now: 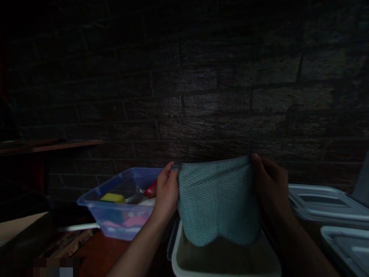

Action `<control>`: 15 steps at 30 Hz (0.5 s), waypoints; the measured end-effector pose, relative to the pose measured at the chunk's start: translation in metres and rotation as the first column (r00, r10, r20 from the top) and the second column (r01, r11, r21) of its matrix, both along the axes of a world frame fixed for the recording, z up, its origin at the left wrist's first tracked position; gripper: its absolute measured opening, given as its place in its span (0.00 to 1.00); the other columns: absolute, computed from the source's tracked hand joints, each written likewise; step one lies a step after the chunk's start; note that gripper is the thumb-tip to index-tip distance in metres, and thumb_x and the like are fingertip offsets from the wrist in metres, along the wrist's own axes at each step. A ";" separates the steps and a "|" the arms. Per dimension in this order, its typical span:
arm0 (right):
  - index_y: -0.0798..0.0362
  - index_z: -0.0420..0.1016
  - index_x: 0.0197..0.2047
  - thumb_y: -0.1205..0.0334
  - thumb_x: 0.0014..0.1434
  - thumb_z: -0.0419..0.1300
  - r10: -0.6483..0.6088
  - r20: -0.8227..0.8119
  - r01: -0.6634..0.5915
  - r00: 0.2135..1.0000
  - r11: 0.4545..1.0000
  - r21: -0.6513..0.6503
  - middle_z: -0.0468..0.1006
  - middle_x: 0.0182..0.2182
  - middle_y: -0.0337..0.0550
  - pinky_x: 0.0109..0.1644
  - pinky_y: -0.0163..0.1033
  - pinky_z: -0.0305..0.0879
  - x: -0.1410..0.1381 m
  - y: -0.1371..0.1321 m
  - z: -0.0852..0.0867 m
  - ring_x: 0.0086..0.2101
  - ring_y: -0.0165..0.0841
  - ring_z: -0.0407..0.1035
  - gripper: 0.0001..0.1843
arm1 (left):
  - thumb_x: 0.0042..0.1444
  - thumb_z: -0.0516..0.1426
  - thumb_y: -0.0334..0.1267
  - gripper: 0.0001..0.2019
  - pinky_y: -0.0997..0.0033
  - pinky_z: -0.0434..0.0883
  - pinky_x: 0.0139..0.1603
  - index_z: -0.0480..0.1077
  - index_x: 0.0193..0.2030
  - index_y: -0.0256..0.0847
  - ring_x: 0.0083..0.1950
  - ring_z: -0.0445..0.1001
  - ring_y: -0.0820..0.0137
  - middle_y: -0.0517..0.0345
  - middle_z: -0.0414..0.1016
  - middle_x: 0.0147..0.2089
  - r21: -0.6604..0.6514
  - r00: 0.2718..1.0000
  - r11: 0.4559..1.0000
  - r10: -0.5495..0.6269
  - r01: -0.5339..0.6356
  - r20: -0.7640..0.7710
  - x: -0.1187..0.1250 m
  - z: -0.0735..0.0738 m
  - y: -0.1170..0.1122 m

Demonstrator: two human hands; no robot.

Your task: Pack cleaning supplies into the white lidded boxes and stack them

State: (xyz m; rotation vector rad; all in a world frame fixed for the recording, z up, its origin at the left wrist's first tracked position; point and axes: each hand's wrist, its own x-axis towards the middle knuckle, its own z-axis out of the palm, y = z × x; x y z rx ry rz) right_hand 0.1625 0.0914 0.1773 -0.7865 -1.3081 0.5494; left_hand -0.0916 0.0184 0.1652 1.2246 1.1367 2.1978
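Observation:
A light teal textured cloth (pixel 217 196) is stretched between my two hands, its lower edge hanging in two rounded lobes. My left hand (pixel 168 188) pinches its upper left corner, thumb on the near side. At the upper right corner, my right hand (pixel 271 184) grips the fabric between thumb and fingers. Below the cloth stands a white-rimmed rectangular tub (pixel 226 274); the cloth hides its far part, and I cannot make out anything inside it.
To the left sits a translucent blue plastic bin (pixel 121 209) holding a yellow item (pixel 113 198), a red item and pink things. Pale plastic lids (pixel 331 200) lie at the right. A dark brick wall (pixel 198 107) rises behind, with a wooden shelf (pixel 52 146) at left.

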 end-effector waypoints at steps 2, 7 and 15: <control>0.55 0.82 0.34 0.42 0.65 0.62 -0.006 0.015 0.006 1.000 1.000 -0.004 0.73 0.26 0.37 0.32 0.37 0.57 0.001 0.000 0.000 0.30 0.32 0.65 0.23 | 0.62 0.62 0.50 0.14 0.74 0.65 0.37 0.75 0.34 0.40 0.34 0.69 0.70 0.62 0.73 0.31 -0.006 1.000 1.000 0.011 -0.011 -0.007 0.002 0.000 -0.001; 0.55 0.82 0.34 0.40 0.63 0.63 0.004 0.021 -0.003 1.000 0.999 -0.044 0.74 0.26 0.39 0.33 0.37 0.59 0.003 0.004 -0.002 0.31 0.34 0.67 0.24 | 0.62 0.62 0.50 0.14 0.75 0.63 0.34 0.75 0.34 0.41 0.31 0.66 0.72 0.64 0.70 0.29 0.032 1.000 0.999 -0.020 0.020 0.011 0.000 0.001 -0.001; 0.53 0.71 0.26 0.40 0.65 0.59 -0.026 0.018 0.027 0.999 0.999 -0.044 0.67 0.24 0.37 0.31 0.38 0.53 0.003 0.010 -0.004 0.28 0.32 0.61 0.27 | 0.61 0.64 0.46 0.11 0.73 0.65 0.36 0.79 0.35 0.40 0.32 0.68 0.72 0.62 0.74 0.31 0.062 0.997 0.997 -0.054 0.051 0.048 -0.002 0.004 0.000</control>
